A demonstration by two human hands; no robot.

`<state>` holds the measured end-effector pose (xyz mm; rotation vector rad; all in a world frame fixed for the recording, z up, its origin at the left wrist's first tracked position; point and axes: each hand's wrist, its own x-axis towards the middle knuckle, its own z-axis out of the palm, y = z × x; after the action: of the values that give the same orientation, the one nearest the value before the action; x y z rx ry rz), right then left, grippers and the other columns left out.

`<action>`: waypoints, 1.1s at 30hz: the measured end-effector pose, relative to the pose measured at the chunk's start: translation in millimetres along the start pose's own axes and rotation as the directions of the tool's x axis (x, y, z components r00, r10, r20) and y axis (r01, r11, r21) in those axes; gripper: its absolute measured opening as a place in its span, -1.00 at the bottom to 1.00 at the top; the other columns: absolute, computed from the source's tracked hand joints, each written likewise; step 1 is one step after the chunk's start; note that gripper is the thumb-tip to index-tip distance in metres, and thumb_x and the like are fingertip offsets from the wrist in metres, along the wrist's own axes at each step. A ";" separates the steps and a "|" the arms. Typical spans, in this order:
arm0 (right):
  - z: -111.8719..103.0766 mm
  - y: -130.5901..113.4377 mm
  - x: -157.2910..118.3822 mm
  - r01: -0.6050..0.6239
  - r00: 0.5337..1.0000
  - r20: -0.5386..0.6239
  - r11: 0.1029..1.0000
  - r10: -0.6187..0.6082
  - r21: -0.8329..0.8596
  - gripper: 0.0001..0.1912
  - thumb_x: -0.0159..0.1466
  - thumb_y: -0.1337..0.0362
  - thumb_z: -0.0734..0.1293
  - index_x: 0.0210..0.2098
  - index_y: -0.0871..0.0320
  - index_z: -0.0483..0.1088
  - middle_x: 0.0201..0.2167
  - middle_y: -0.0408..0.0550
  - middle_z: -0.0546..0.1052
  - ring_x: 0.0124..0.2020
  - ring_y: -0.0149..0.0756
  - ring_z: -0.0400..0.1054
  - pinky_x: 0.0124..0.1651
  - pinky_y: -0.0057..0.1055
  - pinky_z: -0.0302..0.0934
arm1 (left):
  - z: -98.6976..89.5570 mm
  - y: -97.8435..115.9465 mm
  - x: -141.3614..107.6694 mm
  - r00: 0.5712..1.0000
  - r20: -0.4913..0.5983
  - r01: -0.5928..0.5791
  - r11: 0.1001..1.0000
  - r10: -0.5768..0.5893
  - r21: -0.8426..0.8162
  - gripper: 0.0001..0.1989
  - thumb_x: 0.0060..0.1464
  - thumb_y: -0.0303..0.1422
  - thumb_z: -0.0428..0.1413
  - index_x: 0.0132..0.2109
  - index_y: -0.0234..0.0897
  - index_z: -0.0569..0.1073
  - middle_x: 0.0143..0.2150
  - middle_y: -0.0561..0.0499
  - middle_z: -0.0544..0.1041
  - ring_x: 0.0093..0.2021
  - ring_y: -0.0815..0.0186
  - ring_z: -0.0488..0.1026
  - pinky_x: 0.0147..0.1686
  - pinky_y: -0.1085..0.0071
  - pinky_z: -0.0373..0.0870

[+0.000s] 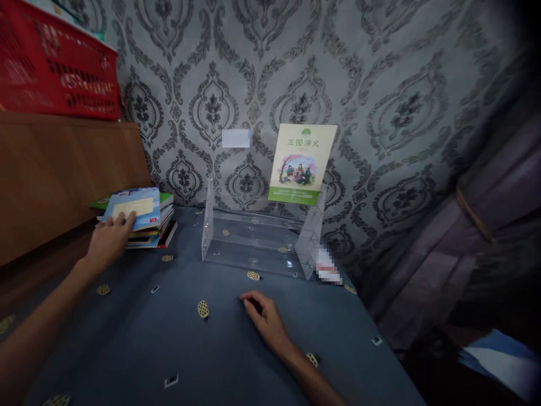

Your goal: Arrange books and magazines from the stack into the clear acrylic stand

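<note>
My left hand is at the near edge of a light blue book that tops a stack of books. Its fingers bend over the cover and appear to grip the book; the thumb is hidden. My right hand rests on the patterned dark cloth, loosely curled, with nothing in it and a gap between thumb and forefinger. Beyond it stands a clear acrylic book rack with stepped tiers. A cream and green book with a picture cover leans upright at the rack's upper right.
On the left a red plastic basket sits on a wooden cabinet. Patterned wallpaper backs the table. A tied curtain hangs at the right, past the table edge. A blurred white and red item lies beside the rack.
</note>
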<state>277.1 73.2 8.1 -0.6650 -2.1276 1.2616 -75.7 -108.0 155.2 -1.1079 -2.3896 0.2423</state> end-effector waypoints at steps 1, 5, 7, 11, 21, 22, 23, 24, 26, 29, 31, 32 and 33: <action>0.0 -0.3 -0.2 0.002 1.000 0.001 1.000 -0.002 -0.004 -0.65 0.31 0.05 0.23 -0.23 0.13 0.55 -0.28 0.02 0.61 -0.20 -0.12 0.48 -0.16 -0.31 0.29 | -1.2 5.9 -3.1 1.000 -0.002 0.006 1.000 -0.006 0.011 -0.43 0.31 -0.56 -0.37 0.39 -0.58 0.13 0.26 -0.49 0.33 0.08 -0.15 0.43 -0.10 0.03 0.45; -0.3 -2.3 -0.7 0.009 1.000 0.009 1.000 -0.009 -0.023 -0.65 0.31 0.08 0.21 -0.21 0.14 0.56 -0.27 0.02 0.61 -0.22 -0.13 0.48 -0.18 -0.31 0.27 | 4.7 23.3 -15.3 0.999 0.004 0.035 0.997 -0.035 0.066 -0.43 0.30 -0.57 -0.39 0.38 -0.64 0.12 0.21 -0.54 0.34 -0.02 -0.15 0.48 -0.23 0.11 0.49; -0.3 -2.6 -0.4 0.017 1.000 0.011 0.999 -0.017 -0.030 -0.64 0.31 0.09 0.20 -0.21 0.14 0.56 -0.28 0.03 0.61 -0.23 -0.14 0.48 -0.19 -0.31 0.27 | 11.9 26.9 -19.1 0.999 -0.002 0.051 0.993 -0.051 0.107 -0.43 0.29 -0.57 -0.37 0.37 -0.61 0.15 0.19 -0.51 0.37 -0.05 -0.11 0.49 -0.25 0.15 0.49; -0.4 -2.2 0.7 0.036 0.999 0.004 0.999 -0.036 -0.038 -0.66 0.31 0.11 0.21 -0.22 0.13 0.56 -0.28 0.01 0.62 -0.23 -0.15 0.48 -0.22 -0.34 0.27 | 22.6 29.8 -24.3 0.996 -0.046 0.083 0.984 -0.077 0.157 -0.43 0.27 -0.56 -0.32 0.36 -0.54 0.21 0.15 -0.46 0.42 -0.08 -0.06 0.51 -0.24 0.20 0.50; -1.1 -2.3 -0.1 0.046 0.999 0.012 0.998 -0.046 -0.042 -0.66 0.32 0.10 0.21 -0.22 0.13 0.56 -0.29 0.00 0.62 -0.24 -0.16 0.48 -0.19 -0.33 0.27 | 36.2 47.5 -50.5 0.997 0.003 0.072 0.983 -0.074 0.170 -0.38 0.20 -0.60 -0.33 0.34 -0.61 0.25 0.17 -0.60 0.41 -0.14 -0.14 0.56 -0.34 0.18 0.48; -1.1 -2.2 -0.1 0.050 0.999 0.013 0.998 -0.050 -0.043 -0.66 0.31 0.10 0.21 -0.22 0.13 0.56 -0.30 0.00 0.61 -0.25 -0.17 0.48 -0.19 -0.33 0.27 | 39.4 50.3 -54.3 0.998 0.018 0.064 0.984 -0.068 0.169 -0.38 0.19 -0.60 -0.33 0.34 -0.62 0.24 0.17 -0.63 0.40 -0.15 -0.15 0.56 -0.34 0.17 0.48; -1.0 -2.1 -0.1 0.053 0.999 0.014 0.998 -0.052 -0.042 -0.66 0.31 0.11 0.21 -0.23 0.14 0.56 -0.31 -0.01 0.61 -0.26 -0.17 0.48 -0.19 -0.34 0.27 | 43.0 53.4 -58.3 0.998 0.034 0.050 0.985 -0.057 0.163 -0.37 0.19 -0.59 -0.32 0.34 -0.65 0.24 0.17 -0.65 0.40 -0.15 -0.16 0.57 -0.35 0.16 0.47; -0.9 -2.1 -0.1 0.053 0.998 0.015 0.998 -0.053 -0.040 -0.66 0.32 0.11 0.21 -0.23 0.14 0.56 -0.31 -0.01 0.61 -0.27 -0.18 0.47 -0.20 -0.34 0.27 | 46.9 56.9 -62.7 0.998 0.049 0.034 0.987 -0.042 0.155 -0.38 0.18 -0.59 -0.31 0.34 -0.67 0.23 0.17 -0.68 0.39 -0.15 -0.17 0.57 -0.34 0.15 0.47; -0.9 -2.2 -0.2 0.048 0.999 0.017 0.998 -0.048 -0.040 -0.67 0.32 0.12 0.21 -0.22 0.13 0.56 -0.29 -0.01 0.61 -0.27 -0.19 0.47 -0.22 -0.36 0.26 | 55.7 65.0 -72.0 0.997 0.072 0.016 0.991 -0.026 0.129 -0.38 0.17 -0.58 -0.29 0.32 -0.73 0.25 0.14 -0.72 0.41 -0.17 -0.17 0.58 -0.30 0.11 0.47; -0.4 -2.5 -0.5 0.042 0.999 0.016 0.998 -0.041 -0.050 -0.68 0.32 0.13 0.21 -0.23 0.13 0.55 -0.30 -0.02 0.61 -0.27 -0.20 0.47 -0.26 -0.38 0.24 | 67.8 77.1 -84.8 0.997 0.082 0.000 0.998 -0.005 0.061 -0.41 0.15 -0.55 -0.22 0.26 -0.75 0.32 0.06 -0.71 0.47 -0.20 -0.17 0.59 -0.27 0.05 0.49; 0.2 -2.2 -0.5 0.042 0.999 0.011 0.998 -0.041 -0.053 -0.69 0.32 0.14 0.21 -0.23 0.13 0.55 -0.31 -0.03 0.61 -0.28 -0.21 0.47 -0.26 -0.39 0.23 | 71.9 83.7 -90.3 0.996 0.093 -0.020 0.999 0.015 0.044 -0.43 0.14 -0.54 -0.19 0.23 -0.74 0.36 -0.01 -0.69 0.51 -0.19 -0.17 0.59 -0.29 0.06 0.50; 0.6 -1.9 -0.3 0.042 0.999 0.010 0.998 -0.041 -0.056 -0.69 0.32 0.15 0.21 -0.23 0.13 0.56 -0.33 -0.04 0.60 -0.29 -0.21 0.46 -0.27 -0.39 0.22 | 72.0 86.6 -91.8 0.994 0.105 -0.034 0.999 0.030 0.041 -0.45 0.14 -0.53 -0.17 0.20 -0.74 0.38 -0.05 -0.67 0.54 -0.19 -0.17 0.59 -0.31 0.07 0.50; 0.9 -1.4 -0.2 0.041 0.999 0.011 0.997 -0.041 -0.057 -0.70 0.32 0.16 0.21 -0.23 0.13 0.56 -0.33 -0.04 0.60 -0.30 -0.22 0.46 -0.28 -0.39 0.22 | 70.9 89.4 -92.7 0.992 0.114 -0.055 0.998 0.051 0.026 -0.47 0.13 -0.52 -0.14 0.17 -0.74 0.41 -0.11 -0.65 0.56 -0.21 -0.17 0.59 -0.33 0.08 0.50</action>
<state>276.4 71.9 9.0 -0.6374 -2.1817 1.1880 -0.7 -116.3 29.0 -1.1743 -2.4497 0.3662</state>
